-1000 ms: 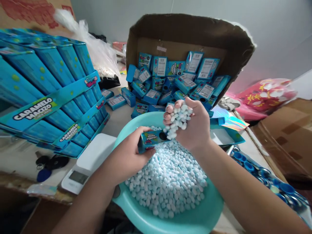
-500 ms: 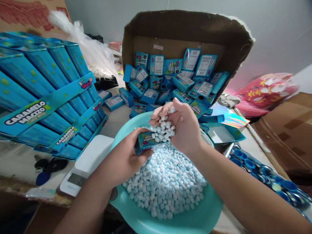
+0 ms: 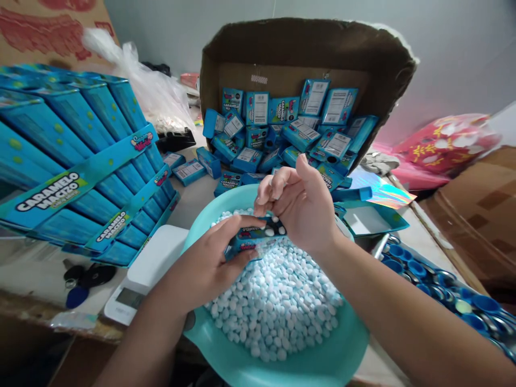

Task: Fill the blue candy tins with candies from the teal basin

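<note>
Operating from afar, I have my left hand [image 3: 215,258] closed around the Caramelo Macizo carton [image 3: 249,235] above the turquoise basin [image 3: 282,373], my right hand [image 3: 306,215] cupped open beside it. Pale candies [image 3: 269,233] at its mouth could jam or spill if either hand tilts.

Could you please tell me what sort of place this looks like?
Probably a candy-packing workspace: a bowl of loose candies, a cardboard box holding small blue packs, and a white scale.

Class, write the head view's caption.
Left hand holds a blue box, right hand cupped beside it, above a bowl of candies.
</note>
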`<move>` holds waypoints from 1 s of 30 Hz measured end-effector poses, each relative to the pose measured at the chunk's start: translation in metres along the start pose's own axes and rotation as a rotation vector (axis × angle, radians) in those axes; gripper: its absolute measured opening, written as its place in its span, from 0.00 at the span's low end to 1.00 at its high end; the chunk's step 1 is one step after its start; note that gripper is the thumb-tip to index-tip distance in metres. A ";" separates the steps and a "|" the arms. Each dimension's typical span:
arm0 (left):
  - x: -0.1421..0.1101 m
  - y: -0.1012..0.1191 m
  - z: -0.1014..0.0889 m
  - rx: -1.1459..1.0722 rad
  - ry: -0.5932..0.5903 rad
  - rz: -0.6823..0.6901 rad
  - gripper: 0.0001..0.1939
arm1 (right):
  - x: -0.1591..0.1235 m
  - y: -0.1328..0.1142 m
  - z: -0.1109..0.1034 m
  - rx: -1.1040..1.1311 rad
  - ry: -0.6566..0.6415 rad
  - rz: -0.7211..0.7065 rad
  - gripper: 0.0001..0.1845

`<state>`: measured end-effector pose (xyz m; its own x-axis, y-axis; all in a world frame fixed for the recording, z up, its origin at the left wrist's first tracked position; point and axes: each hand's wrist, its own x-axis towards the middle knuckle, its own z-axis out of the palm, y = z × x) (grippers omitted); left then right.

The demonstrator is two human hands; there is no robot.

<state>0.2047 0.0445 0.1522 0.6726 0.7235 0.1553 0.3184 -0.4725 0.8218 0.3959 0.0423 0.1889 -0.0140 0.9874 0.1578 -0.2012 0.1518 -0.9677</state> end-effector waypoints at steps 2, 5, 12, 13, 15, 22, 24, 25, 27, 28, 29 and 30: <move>0.001 0.001 -0.001 0.031 0.004 0.020 0.19 | -0.001 0.001 0.001 0.022 -0.020 -0.027 0.31; 0.001 0.000 -0.003 0.037 -0.054 0.004 0.18 | -0.002 0.003 0.003 0.072 -0.043 -0.054 0.34; 0.004 -0.006 0.000 -0.043 -0.025 -0.088 0.17 | 0.000 0.007 0.000 0.065 -0.087 -0.024 0.37; 0.004 -0.007 0.001 -0.072 0.006 -0.084 0.17 | 0.000 0.008 0.000 0.047 -0.091 -0.014 0.38; 0.004 -0.009 0.002 -0.114 0.077 -0.062 0.17 | -0.001 0.008 0.000 0.001 -0.104 0.006 0.41; 0.002 -0.012 0.005 -0.204 0.322 -0.079 0.16 | -0.010 0.007 0.000 -0.117 -0.282 -0.096 0.34; 0.002 -0.012 0.005 -0.180 0.338 -0.104 0.14 | -0.009 0.006 -0.004 -0.072 -0.241 -0.113 0.30; 0.003 -0.011 0.005 -0.168 0.355 -0.110 0.13 | -0.007 0.006 -0.006 -0.053 -0.194 -0.122 0.26; 0.003 -0.010 0.004 -0.152 0.397 -0.106 0.13 | -0.002 0.007 -0.011 -0.117 -0.082 -0.141 0.18; 0.003 -0.009 0.004 -0.144 0.410 -0.102 0.13 | -0.001 0.008 -0.013 -0.219 -0.037 -0.150 0.14; 0.003 -0.007 0.004 -0.133 0.415 -0.105 0.13 | 0.001 0.009 -0.014 -0.349 -0.010 -0.160 0.10; 0.003 -0.006 0.003 -0.117 0.415 -0.116 0.13 | 0.001 0.009 -0.014 -0.483 -0.007 -0.168 0.08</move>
<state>0.2072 0.0482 0.1459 0.3046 0.9202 0.2458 0.2817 -0.3336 0.8996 0.4074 0.0454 0.1773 -0.0277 0.9473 0.3191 0.2745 0.3141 -0.9088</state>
